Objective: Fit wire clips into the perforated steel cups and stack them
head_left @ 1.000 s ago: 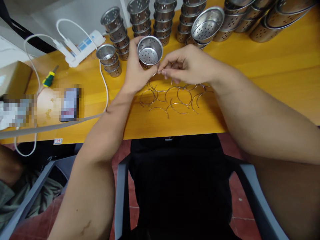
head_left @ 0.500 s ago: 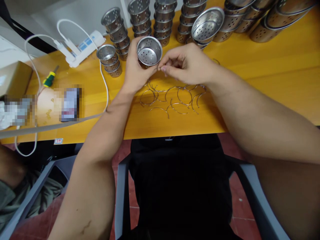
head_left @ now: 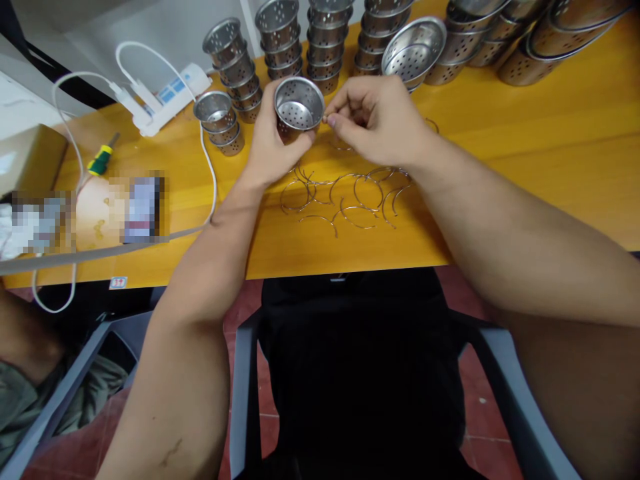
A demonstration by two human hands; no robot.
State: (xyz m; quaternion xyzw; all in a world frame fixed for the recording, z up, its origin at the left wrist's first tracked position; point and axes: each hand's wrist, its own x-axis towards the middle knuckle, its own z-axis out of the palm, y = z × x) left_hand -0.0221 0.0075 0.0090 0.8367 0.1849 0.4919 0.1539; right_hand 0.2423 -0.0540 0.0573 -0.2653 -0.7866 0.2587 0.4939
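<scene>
My left hand (head_left: 273, 143) wraps round a small perforated metal cup (head_left: 299, 105), its open top tilted towards me. Close to the right side of its rim, my right hand (head_left: 377, 120) pinches thumb and forefinger together. Whatever lies between those fingertips is too small to make out. Several thin curved wires (head_left: 357, 193) lie loose on the table below both hands. One more wire (head_left: 343, 147) shows just under my right hand.
Stacks of perforated metal cups (head_left: 327, 50) line the back of the yellow table (head_left: 550, 173), with a larger tilted one (head_left: 415, 50) in front. A short stack (head_left: 220, 120), a power strip (head_left: 173, 97), white cable, screwdriver (head_left: 101, 159) and cardboard box (head_left: 33, 160) are leftward. Someone's leg (head_left: 30, 333) shows lower left.
My right hand has shifted slightly right, its fingertips drawing a little away from the cup's rim. My left hand still holds the cup in nearly the same place.
</scene>
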